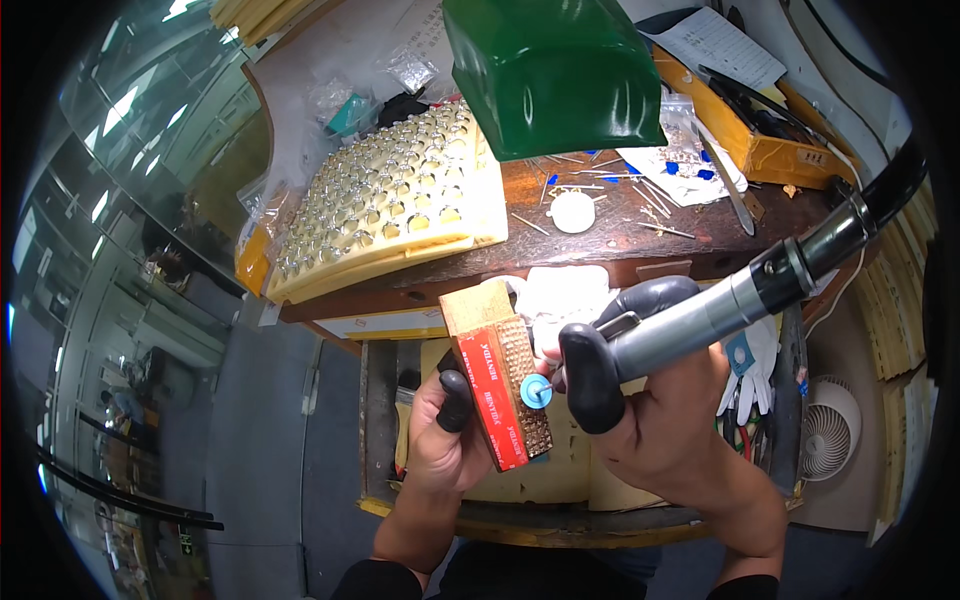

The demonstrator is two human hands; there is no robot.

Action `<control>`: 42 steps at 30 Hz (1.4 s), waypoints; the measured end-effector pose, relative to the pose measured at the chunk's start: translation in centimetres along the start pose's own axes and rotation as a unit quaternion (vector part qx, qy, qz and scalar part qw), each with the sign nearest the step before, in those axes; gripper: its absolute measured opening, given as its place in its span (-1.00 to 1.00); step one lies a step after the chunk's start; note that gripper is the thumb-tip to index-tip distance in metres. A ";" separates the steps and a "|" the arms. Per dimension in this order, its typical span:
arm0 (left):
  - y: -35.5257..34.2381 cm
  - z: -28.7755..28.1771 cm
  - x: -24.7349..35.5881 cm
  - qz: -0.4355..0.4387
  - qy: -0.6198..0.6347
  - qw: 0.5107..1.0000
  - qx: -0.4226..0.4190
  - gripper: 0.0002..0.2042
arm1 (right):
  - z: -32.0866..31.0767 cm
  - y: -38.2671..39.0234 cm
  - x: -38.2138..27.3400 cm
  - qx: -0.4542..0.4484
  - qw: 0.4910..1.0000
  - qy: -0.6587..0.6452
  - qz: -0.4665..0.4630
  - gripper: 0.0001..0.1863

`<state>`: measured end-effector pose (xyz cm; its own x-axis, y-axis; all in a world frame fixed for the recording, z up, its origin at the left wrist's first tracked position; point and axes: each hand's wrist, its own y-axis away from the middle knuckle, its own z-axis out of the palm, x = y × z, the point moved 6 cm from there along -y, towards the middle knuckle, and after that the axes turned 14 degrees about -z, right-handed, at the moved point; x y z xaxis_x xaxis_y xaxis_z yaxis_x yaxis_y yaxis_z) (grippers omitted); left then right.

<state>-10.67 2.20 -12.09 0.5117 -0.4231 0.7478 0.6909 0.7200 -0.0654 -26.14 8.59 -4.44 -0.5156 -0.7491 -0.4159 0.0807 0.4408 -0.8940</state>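
Note:
My left hand point(436, 440), a black finger cot on its thumb, grips a wooden block point(476, 310) from its left side. Red printed tape point(487, 395) covers one face of the block. Beside the tape runs a bumpy, gold-brown strip point(517, 352) of small studs or pieces. In my right hand point(660, 420) is a silver rotary handpiece point(695, 325), with black cots on the thumb and a finger. A small light-blue disc point(536, 391) on its tip lies against or just over the strip; contact cannot be made out. The left fingers behind the block are mostly hidden.
A cream tray point(390, 250) of many silver rings stands on the bench, left of a green lamp shade point(560, 80). Burrs, a round white piece point(572, 212) and an orange box point(790, 150) lie beyond. Below my hands is an open drawer point(540, 530); a white fan point(830, 428) stands right.

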 end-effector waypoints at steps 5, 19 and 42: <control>0.0 0.1 0.1 -0.004 0.002 1.000 -0.018 -0.37 | -0.2 0.0 0.1 -0.031 0.999 0.010 0.015 -0.83; 0.1 -0.1 0.0 0.001 0.010 1.000 -0.024 -0.37 | -0.1 0.1 0.1 -0.017 1.000 0.000 -0.003 -0.84; 0.0 -0.1 -0.2 -0.011 0.039 0.999 -0.016 -0.40 | 0.0 0.8 0.6 -0.045 0.998 -0.010 0.033 -0.80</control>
<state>-10.71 2.25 -12.31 0.5332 -0.4812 0.6958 0.7175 0.6930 -0.0705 -26.43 8.50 -5.40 -0.4940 -0.7262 -0.4781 0.0362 0.5322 -0.8458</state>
